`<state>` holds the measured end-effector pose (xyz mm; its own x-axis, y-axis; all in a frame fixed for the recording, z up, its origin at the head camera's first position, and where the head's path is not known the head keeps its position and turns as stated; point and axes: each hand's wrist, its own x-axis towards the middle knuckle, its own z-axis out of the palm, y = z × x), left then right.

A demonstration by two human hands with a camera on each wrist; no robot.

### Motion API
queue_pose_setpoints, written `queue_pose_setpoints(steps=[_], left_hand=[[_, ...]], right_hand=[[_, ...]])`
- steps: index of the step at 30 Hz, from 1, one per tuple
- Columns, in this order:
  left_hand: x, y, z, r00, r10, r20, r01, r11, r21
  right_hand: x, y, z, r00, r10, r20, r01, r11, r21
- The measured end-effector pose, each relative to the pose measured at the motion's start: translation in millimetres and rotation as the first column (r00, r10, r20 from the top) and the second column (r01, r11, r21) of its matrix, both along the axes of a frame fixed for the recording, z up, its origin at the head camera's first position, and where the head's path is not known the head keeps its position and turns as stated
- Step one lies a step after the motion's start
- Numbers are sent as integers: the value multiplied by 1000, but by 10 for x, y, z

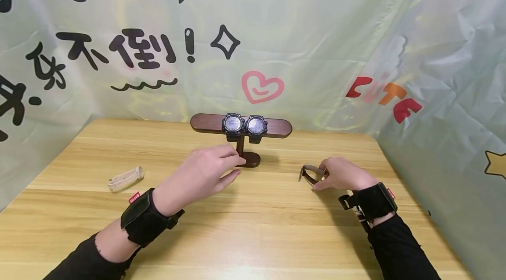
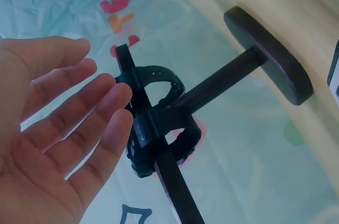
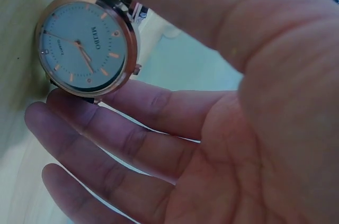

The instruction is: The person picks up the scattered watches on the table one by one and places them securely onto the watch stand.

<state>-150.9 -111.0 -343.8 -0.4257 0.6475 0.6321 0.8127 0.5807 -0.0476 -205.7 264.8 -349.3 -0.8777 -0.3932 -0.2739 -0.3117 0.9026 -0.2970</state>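
My right hand (image 1: 344,174) pinches a wristwatch (image 3: 85,44) with a round pale dial, rose-gold case and dark strap. In the right wrist view the thumb is above the case and the fingertips are below it. The strap (image 1: 314,169) forms a loop standing on edge at the table. My left hand (image 1: 209,168) hovers in front of the dark wooden watch stand (image 1: 205,123), its fingers loosely extended and holding nothing. Two black sports watches, the left one (image 1: 233,124) and the right one (image 1: 256,125), are strapped side by side around the stand's bar.
A pale pink looped band (image 1: 125,179) lies on the wooden table (image 1: 257,227) at the left; its face is not visible. A printed cloth (image 1: 316,30) hangs behind the table and along the right side, close behind the stand.
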Motion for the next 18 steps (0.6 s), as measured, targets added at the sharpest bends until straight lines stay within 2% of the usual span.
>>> queue_pose_setpoints(steps=[6, 18], left_hand=[[2, 24, -33, 1000, 3, 21, -2, 999, -42], [-4, 37, -84, 997, 26, 75, -20, 997, -73]], right_hand=[[-2, -6, -3, 1000, 4, 7, -4, 1000, -6], [-16, -12, -30, 999, 35, 10, -34, 999, -38]])
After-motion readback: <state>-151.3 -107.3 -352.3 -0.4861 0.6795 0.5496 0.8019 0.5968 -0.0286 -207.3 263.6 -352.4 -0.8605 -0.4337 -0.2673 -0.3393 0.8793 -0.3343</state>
